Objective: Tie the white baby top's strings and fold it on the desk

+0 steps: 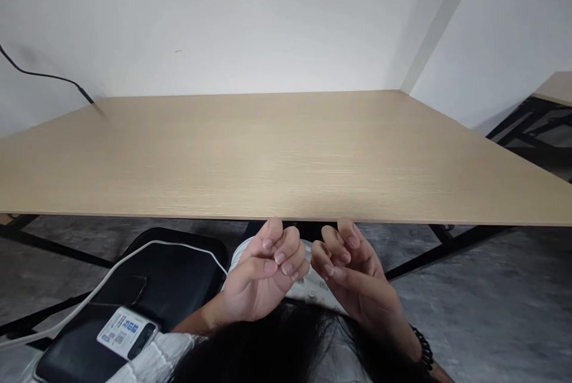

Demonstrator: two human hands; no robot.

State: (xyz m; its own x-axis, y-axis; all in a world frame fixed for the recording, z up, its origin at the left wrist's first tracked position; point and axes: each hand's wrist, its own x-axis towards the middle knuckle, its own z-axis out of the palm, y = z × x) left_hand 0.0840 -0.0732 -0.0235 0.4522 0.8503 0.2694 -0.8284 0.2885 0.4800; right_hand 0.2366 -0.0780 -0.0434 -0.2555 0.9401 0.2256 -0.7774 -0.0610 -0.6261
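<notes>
My left hand [263, 276] and my right hand [353, 276] hang side by side just below the near edge of a light wooden table [277, 150]. Both palms face me with the fingers curled inward. Neither hand holds anything, and they do not touch each other or the table. A dark beaded bracelet [422, 347] circles my right wrist. Dark hair covers the bottom of the view under my wrists.
A black chair seat [174, 276] stands at lower left with a white cable [134, 252] across it and a labelled white device [127, 332] on its near edge. A black cable [40, 75] hangs by the left wall. Black table legs cross the grey floor.
</notes>
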